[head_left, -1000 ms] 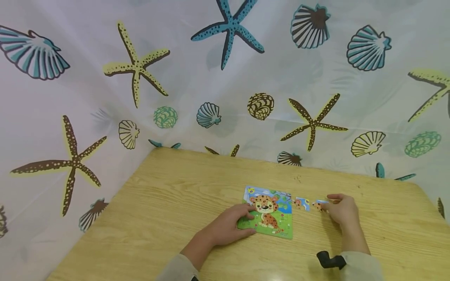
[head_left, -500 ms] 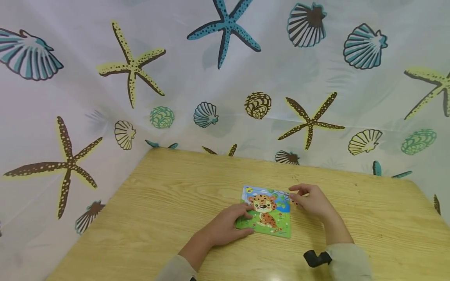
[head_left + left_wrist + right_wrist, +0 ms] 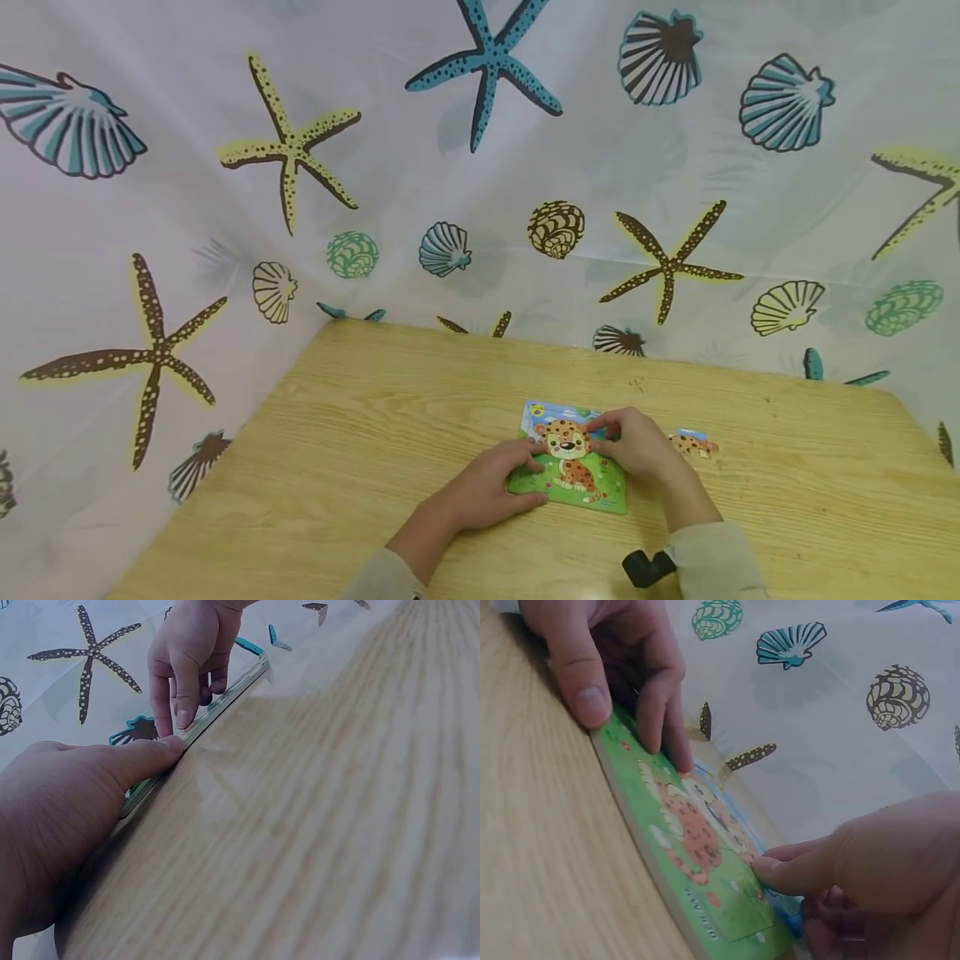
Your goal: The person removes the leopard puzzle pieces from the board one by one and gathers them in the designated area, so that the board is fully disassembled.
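Note:
A square jigsaw puzzle (image 3: 573,477) with a spotted cub on green grass lies flat on the wooden table. My left hand (image 3: 491,485) holds its left side, thumb at the near edge and fingers bent over the top; the right wrist view shows this puzzle (image 3: 697,840) close up. My right hand (image 3: 641,450) is at the puzzle's upper right part, thumb and index fingertips touching its surface. Whether a piece is pinched between them is hidden. To the right of that hand lies a loose orange-and-blue puzzle piece (image 3: 688,443).
The wooden table (image 3: 390,433) extends around the puzzle. Behind it and on the left hangs a white curtain (image 3: 390,175) printed with starfish and shells. A black strap end (image 3: 647,568) sticks out at the right sleeve.
My right hand has moved left, from the farther loose piece, past the nearer one, onto the puzzle. The nearer loose piece is no longer visible. My left hand stays in place.

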Available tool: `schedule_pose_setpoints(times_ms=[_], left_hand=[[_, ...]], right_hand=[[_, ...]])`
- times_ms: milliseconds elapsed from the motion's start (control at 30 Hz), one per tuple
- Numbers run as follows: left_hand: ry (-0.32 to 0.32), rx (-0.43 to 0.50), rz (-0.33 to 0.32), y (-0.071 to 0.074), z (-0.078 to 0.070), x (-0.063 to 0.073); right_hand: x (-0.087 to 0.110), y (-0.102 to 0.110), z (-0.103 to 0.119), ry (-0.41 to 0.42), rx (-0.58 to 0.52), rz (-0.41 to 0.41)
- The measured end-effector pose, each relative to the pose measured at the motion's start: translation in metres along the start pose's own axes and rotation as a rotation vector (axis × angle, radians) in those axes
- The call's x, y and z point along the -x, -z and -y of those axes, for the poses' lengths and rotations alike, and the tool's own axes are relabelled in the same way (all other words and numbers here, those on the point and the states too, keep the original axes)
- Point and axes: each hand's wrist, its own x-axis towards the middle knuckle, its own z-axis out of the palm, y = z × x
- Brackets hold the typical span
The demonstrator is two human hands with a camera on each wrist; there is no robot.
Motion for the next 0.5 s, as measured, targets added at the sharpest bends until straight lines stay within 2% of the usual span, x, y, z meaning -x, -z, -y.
schedule_pose_setpoints(times_ms=[267,500], left_hand=[[0.008,0.005,0.006,-0.0018,-0.0015,0.0],[0.017,-0.009,0.009,-0.0001,-0.0015,-0.0019]], right_hand=[[0.0043,-0.0076,0.0039,0.01,0.018,-0.071],[0.0036,-0.0084,0.0054,0.022,0.083,-0.106]])
